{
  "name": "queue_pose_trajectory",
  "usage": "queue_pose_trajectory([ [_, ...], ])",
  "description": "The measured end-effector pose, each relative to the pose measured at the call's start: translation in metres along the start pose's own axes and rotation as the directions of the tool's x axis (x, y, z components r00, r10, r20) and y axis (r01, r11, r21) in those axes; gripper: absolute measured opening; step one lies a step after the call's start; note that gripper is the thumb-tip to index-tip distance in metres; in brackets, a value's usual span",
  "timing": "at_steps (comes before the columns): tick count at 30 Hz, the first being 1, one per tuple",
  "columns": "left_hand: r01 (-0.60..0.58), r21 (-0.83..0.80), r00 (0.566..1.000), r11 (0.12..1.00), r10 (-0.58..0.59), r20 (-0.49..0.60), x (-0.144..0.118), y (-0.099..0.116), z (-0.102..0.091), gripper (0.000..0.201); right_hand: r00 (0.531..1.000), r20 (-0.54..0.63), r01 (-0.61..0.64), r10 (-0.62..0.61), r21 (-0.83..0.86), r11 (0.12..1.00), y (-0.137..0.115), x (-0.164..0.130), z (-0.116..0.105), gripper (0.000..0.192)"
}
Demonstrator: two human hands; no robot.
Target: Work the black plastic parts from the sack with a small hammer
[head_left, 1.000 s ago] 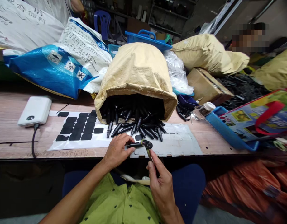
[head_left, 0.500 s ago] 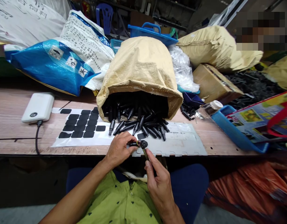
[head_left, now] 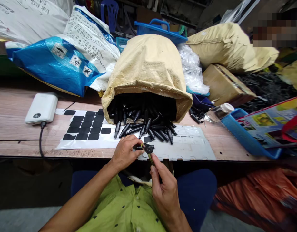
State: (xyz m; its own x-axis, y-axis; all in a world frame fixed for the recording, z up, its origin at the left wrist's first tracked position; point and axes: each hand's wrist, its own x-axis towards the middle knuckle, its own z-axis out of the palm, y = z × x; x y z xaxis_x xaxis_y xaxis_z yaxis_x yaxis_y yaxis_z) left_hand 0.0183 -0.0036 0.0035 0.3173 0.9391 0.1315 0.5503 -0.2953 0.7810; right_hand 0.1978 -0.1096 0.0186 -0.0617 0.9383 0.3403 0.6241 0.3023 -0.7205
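Left hand (head_left: 124, 151) fingers clamped on black plastic part (head_left: 143, 148) at bench (head_left: 13, 119) front edge; right hand (head_left: 164, 187) pinches thin tool (head_left: 150, 158) against it. Fitting step; next calls for steady alignment.

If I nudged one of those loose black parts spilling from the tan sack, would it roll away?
Probably a little. The black parts look rounded and tapered, so one would likely curve rather than roll straight. They seem like stiff, light plastic. The neighbours crowding the sack mouth would probably stop it soon.
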Motion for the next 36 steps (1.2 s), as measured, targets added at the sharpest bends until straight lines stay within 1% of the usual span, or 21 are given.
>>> queue_pose_trajectory([
  [2,-0.002,0.001,1.000,1.000,0.002,-0.001,0.000,0.000,0.000,0.006,1.000,0.008,-0.004,0.004,-0.009,1.000,0.000,-0.001,0.000,0.053],
  [6,0.020,-0.008,1.000,1.000,-0.020,-0.004,-0.001,0.002,0.000,0.008,0.996,0.081,-0.041,0.044,-0.041,0.998,0.001,-0.001,0.000,0.050],
  [8,0.026,-0.014,1.000,1.000,-0.026,-0.006,-0.001,0.002,0.001,0.010,0.997,0.066,-0.041,0.044,-0.043,0.998,0.002,0.000,-0.001,0.049],
  [12,0.024,-0.014,1.000,1.000,-0.025,-0.011,-0.001,0.002,0.001,0.014,0.999,-0.001,-0.040,0.040,-0.039,0.998,0.002,0.000,-0.005,0.049],
  [17,0.032,-0.016,0.999,0.999,-0.032,-0.007,0.000,0.004,0.000,0.013,0.996,0.034,-0.082,0.084,-0.055,0.995,0.006,-0.001,-0.006,0.045],
  [19,0.024,-0.001,1.000,1.000,-0.024,-0.008,0.000,0.004,0.000,0.013,0.995,0.009,-0.101,0.101,-0.058,0.993,0.009,-0.001,-0.009,0.044],
  [24,-0.007,0.044,1.000,0.999,0.008,-0.025,-0.002,0.001,0.001,0.013,0.981,-0.122,-0.159,0.148,-0.092,0.983,0.024,-0.001,-0.021,0.043],
  [28,-0.040,0.059,0.999,0.997,0.041,-0.024,-0.005,-0.002,0.001,0.011,0.967,-0.140,-0.229,0.212,-0.123,0.966,0.042,-0.003,-0.027,0.042],
  [31,-0.087,0.057,0.996,0.995,0.088,-0.012,-0.007,-0.003,0.000,0.010,0.963,-0.137,-0.247,0.231,-0.118,0.962,0.054,-0.006,-0.025,0.043],
  [36,-0.172,0.075,0.985,0.982,0.172,-0.003,-0.011,-0.004,-0.002,0.020,0.953,-0.186,-0.260,0.238,-0.102,0.960,0.067,-0.009,-0.017,0.046],
])
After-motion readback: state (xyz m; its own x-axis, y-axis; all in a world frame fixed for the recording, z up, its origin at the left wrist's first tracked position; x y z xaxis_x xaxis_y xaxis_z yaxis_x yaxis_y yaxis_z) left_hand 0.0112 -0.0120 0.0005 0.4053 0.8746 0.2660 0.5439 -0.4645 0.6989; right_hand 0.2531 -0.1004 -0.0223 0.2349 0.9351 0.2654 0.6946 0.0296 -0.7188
